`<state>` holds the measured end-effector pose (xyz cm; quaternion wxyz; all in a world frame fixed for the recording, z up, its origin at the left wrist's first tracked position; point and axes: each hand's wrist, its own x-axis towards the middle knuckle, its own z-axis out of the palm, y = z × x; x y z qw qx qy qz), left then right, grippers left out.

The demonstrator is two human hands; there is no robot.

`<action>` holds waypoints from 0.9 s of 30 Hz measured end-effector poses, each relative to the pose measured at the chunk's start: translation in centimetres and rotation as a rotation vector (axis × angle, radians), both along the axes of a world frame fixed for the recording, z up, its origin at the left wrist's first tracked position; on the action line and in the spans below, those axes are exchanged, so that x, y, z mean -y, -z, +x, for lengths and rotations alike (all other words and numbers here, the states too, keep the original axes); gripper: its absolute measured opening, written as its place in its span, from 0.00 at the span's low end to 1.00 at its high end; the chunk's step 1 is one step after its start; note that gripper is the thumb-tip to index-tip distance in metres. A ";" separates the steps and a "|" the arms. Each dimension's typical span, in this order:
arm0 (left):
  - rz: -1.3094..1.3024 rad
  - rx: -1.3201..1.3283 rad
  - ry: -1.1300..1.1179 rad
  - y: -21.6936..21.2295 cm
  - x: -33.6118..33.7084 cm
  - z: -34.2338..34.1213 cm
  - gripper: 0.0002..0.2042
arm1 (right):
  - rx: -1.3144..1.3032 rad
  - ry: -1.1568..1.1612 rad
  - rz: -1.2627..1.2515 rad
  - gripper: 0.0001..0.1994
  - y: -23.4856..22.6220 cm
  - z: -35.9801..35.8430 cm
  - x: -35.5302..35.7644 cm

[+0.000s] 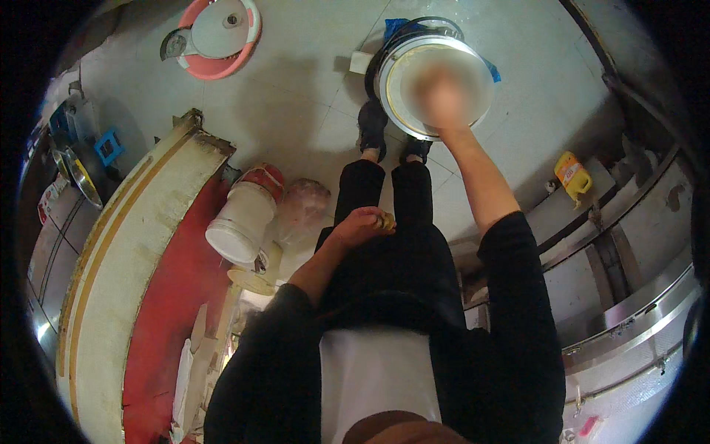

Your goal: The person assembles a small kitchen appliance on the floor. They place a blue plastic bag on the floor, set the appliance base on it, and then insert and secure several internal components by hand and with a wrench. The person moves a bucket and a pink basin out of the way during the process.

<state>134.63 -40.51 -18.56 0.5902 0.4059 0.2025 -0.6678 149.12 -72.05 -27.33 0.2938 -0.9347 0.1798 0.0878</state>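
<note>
My left hand (358,226) is closed in front of my thighs. A small yellow-brown lump (387,221) shows at its fingertips; its kind is too small to make out. My right arm reaches forward, and my right hand (442,95) is over a round pale vessel with a metal rim (399,120). Blur covers that hand, so its fingers and anything in them are hidden. Whether the hand touches the inside of the vessel I cannot tell. The vessel stands on the floor just beyond my feet, with dark cable or hose and bits of blue around its far edge.
A pink basin (214,71) with a pale round lid-like piece lies far left on the tiled floor. White buckets (235,231) and a clear plastic bag (305,198) stand beside a red-sided counter (166,325). On the right, a yellow jug (572,176) sits by metal shelving (636,222).
</note>
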 end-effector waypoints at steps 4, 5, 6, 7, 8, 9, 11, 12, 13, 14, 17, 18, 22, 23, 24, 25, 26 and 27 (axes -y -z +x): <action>-0.047 -0.222 -0.290 0.0 -0.1 -0.3 0.16 | 0.106 0.269 0.043 0.17 0.3 0.4 -1.2; -0.061 -0.336 -0.377 0.0 -0.1 -0.3 0.17 | 0.064 0.246 0.040 0.17 0.3 0.4 -1.2; -0.080 -0.323 -0.359 -0.1 -0.1 -0.3 0.17 | 0.033 0.188 0.063 0.18 0.4 0.3 -0.9; -0.104 -0.307 -0.341 0.0 0.0 -0.3 0.17 | -0.065 0.145 0.084 0.18 0.4 0.3 -0.3; -0.137 -0.283 -0.327 0.1 0.1 -0.3 0.18 | 0.108 0.040 -0.012 0.17 0.4 0.2 0.3; -0.119 -0.311 -0.357 0.0 0.1 -0.4 0.18 | 0.116 -0.012 -0.018 0.17 0.5 0.1 0.9; -0.087 -0.375 -0.426 0.0 0.2 -0.5 0.18 | 0.103 -0.099 -0.022 0.17 0.5 0.0 1.8; -0.083 -0.364 -0.417 0.0 0.2 -0.5 0.18 | 0.061 -0.130 -0.032 0.18 0.5 0.2 1.9; -0.096 -0.352 -0.407 0.1 0.2 -0.5 0.18 | 0.026 -0.126 -0.034 0.19 0.3 0.2 2.0; -0.107 -0.339 -0.395 0.1 0.1 -0.4 0.17 | -0.012 -0.110 -0.033 0.20 0.1 0.5 1.8; 0.133 -0.067 -0.073 0.7 -0.2 -0.1 0.15 | 0.053 -0.027 -0.009 0.28 -1.2 0.8 1.3; 0.119 -0.045 -0.148 0.8 -0.2 -0.1 0.14 | 0.074 0.000 0.028 0.32 -2.0 0.5 1.1; -0.123 -0.184 -0.606 1.4 0.6 1.1 0.12 | 0.143 0.374 0.273 0.29 -5.8 -3.5 0.4; -0.175 -0.226 -0.700 1.5 1.3 1.6 0.12 | 0.166 0.455 0.320 0.23 -6.8 -5.3 -0.2; -0.215 -0.149 -0.684 1.4 2.1 2.2 0.13 | 0.121 0.523 0.376 0.21 -7.7 -7.4 -1.1; -0.188 -0.177 -0.697 1.4 3.2 3.1 0.13 | 0.109 0.562 0.440 0.18 -8.3 -9.5 -2.1; -0.206 -0.199 -0.693 1.5 4.4 4.2 0.12 | 0.064 0.555 0.422 0.17 -8.9 -11.6 -3.4; -0.189 -0.239 -0.696 1.4 5.8 5.4 0.12 | 0.063 0.532 0.406 0.16 -9.4 -13.9 -4.8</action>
